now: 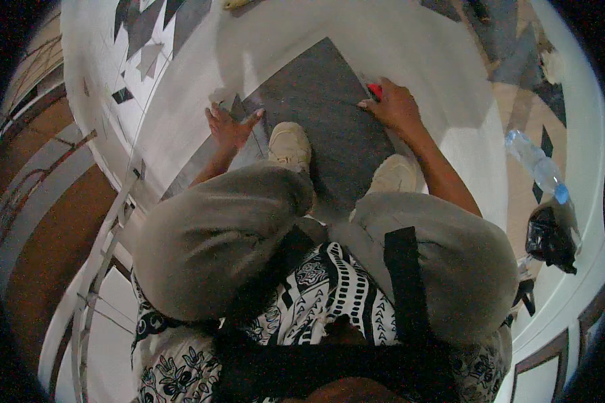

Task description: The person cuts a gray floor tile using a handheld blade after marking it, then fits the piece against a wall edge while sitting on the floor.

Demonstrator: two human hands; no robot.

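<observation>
I crouch with my beige shoes on a dark grey tile-like board (323,87). My left hand (232,131) is at its left edge, fingers and thumb spread, beside a narrower grey piece (189,178); whether the fingertips press on either is hard to tell. At the board's right edge, my right hand (398,107) is curled round a small red object (373,89), mostly hidden by the fingers, with the thumb tip reaching onto the board. The board lies on a pale grey-white surface (437,80).
A clear plastic bottle (534,164) with a blue cap lies to my right, beside a black bag (544,238). A metal railing-like frame (111,228) runs along my left. Patterned black and white flooring (141,47) shows at upper left.
</observation>
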